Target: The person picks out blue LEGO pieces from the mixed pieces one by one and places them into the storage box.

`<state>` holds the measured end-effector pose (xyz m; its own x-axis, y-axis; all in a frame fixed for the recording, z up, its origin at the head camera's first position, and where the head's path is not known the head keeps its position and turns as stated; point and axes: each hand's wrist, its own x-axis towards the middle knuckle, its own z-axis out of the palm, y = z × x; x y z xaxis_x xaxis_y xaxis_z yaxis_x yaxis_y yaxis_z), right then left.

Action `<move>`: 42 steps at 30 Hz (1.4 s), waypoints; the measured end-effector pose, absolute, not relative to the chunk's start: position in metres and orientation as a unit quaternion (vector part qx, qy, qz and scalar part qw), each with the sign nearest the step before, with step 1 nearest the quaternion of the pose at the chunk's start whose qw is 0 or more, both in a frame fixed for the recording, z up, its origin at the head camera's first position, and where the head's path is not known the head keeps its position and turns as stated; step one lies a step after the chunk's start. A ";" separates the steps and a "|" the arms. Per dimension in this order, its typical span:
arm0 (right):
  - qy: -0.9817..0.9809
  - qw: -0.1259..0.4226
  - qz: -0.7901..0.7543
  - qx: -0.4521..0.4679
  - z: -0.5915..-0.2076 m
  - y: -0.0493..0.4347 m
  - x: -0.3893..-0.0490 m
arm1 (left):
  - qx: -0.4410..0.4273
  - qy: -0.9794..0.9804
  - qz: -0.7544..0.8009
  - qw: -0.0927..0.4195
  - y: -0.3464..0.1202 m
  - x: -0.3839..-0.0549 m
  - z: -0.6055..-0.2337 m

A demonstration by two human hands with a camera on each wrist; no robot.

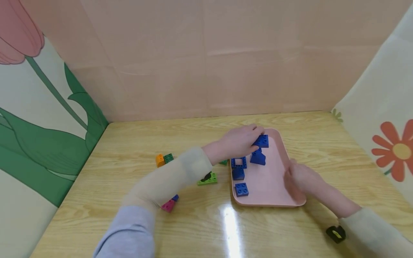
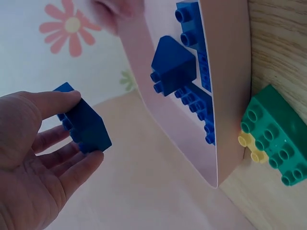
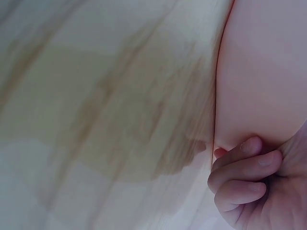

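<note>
My left hand pinches a blue toy building brick between thumb and fingers, over the far end of a pink tray. Inside the tray, a blue brick with a sloped side lies near that hand. Along the tray's left side are a blue frame-like piece, a blue block and a studded blue brick. At the tray's right edge, my right hand grips the rim; in the right wrist view its fingers are curled against the pink wall, the thumb mostly hidden.
Left of the tray lie a lime brick, an orange brick, a dark green brick and a pink brick. A large green brick with a yellow one sits beside the tray wall. My left arm covers part of the table.
</note>
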<state>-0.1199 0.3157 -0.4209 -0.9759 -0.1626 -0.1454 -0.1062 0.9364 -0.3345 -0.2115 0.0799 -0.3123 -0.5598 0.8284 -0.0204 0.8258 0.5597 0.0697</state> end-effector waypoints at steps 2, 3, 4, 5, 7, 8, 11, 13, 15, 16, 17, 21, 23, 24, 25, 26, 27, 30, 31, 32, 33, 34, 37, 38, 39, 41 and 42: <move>0.980 0.092 -0.165 -0.065 -0.420 0.316 -0.120 | 0.460 0.887 0.028 0.030 0.085 -0.212 -0.313; 0.979 0.095 -0.166 -0.064 -0.420 0.317 -0.120 | 0.457 0.888 0.028 0.032 0.088 -0.213 -0.313; 0.979 0.096 -0.167 -0.061 -0.420 0.317 -0.120 | 0.452 0.891 0.027 0.036 0.090 -0.213 -0.314; 0.979 0.096 -0.167 -0.062 -0.420 0.318 -0.120 | 0.448 0.893 0.024 0.040 0.093 -0.213 -0.314; 0.979 0.092 -0.168 -0.065 -0.420 0.318 -0.119 | 0.446 0.893 0.025 0.051 0.098 -0.213 -0.316; 0.979 0.089 -0.168 -0.067 -0.421 0.319 -0.119 | 0.447 0.892 0.026 0.057 0.100 -0.212 -0.318; 0.981 0.077 -0.163 -0.076 -0.422 0.320 -0.118 | 0.463 0.883 0.035 0.071 0.106 -0.209 -0.324; 0.981 0.074 -0.164 -0.078 -0.424 0.320 -0.118 | 0.477 0.875 0.034 0.076 0.108 -0.206 -0.329; 0.982 0.068 -0.160 -0.079 -0.425 0.320 -0.118 | 0.489 0.868 0.028 0.078 0.112 -0.203 -0.335; 0.982 0.065 -0.159 -0.080 -0.425 0.319 -0.118 | 0.491 0.867 0.025 0.082 0.113 -0.202 -0.337; 0.982 0.061 -0.159 -0.082 -0.425 0.319 -0.118 | 0.493 0.866 0.019 0.086 0.114 -0.201 -0.340; 0.984 0.051 -0.152 -0.081 -0.424 0.319 -0.118 | 0.490 0.863 0.017 0.123 0.116 -0.196 -0.349; 0.983 0.055 -0.152 -0.081 -0.423 0.319 -0.118 | 0.490 0.860 0.014 0.144 0.117 -0.194 -0.353; 0.983 0.056 -0.153 -0.080 -0.423 0.318 -0.117 | 0.490 0.858 0.012 0.155 0.117 -0.193 -0.355; 0.983 0.057 -0.153 -0.081 -0.423 0.318 -0.117 | 0.494 0.855 0.005 0.158 0.117 -0.192 -0.358; 0.983 0.057 -0.152 -0.084 -0.423 0.318 -0.117 | 0.495 0.854 -0.003 0.162 0.118 -0.191 -0.361; 0.983 0.052 -0.149 -0.091 -0.423 0.318 -0.116 | 0.496 0.852 -0.012 0.166 0.118 -0.191 -0.363; 0.983 0.040 -0.146 -0.100 -0.424 0.318 -0.115 | 0.502 0.847 -0.042 0.168 0.119 -0.189 -0.372; 0.984 0.036 -0.141 -0.103 -0.424 0.319 -0.115 | 0.502 0.847 -0.050 0.169 0.119 -0.189 -0.374; 0.984 0.035 -0.139 -0.102 -0.424 0.319 -0.116 | 0.500 0.847 -0.055 0.173 0.119 -0.188 -0.375; 0.985 0.034 -0.137 -0.101 -0.425 0.319 -0.116 | 0.499 0.846 -0.059 0.176 0.119 -0.188 -0.377; 0.985 0.035 -0.136 -0.097 -0.425 0.320 -0.116 | 0.499 0.846 -0.064 0.177 0.119 -0.188 -0.378; 0.986 0.043 -0.133 -0.093 -0.425 0.320 -0.116 | 0.500 0.845 -0.069 0.178 0.118 -0.189 -0.380; 0.986 0.044 -0.134 -0.092 -0.425 0.320 -0.116 | 0.502 0.844 -0.070 0.176 0.118 -0.189 -0.381; 0.986 0.044 -0.134 -0.093 -0.424 0.320 -0.116 | 0.503 0.844 -0.070 0.176 0.118 -0.189 -0.381; 0.985 0.042 -0.134 -0.096 -0.425 0.320 -0.116 | 0.505 0.843 -0.069 0.173 0.117 -0.190 -0.381; 0.985 0.039 -0.135 -0.097 -0.425 0.320 -0.116 | 0.507 0.842 -0.070 0.171 0.117 -0.190 -0.381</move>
<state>-0.1156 0.3195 -0.4247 -0.9780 -0.2020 -0.0516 -0.1808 0.9449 -0.2730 -0.1899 0.1173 -0.3813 -0.4276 0.8299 -0.3584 0.8774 0.4764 0.0562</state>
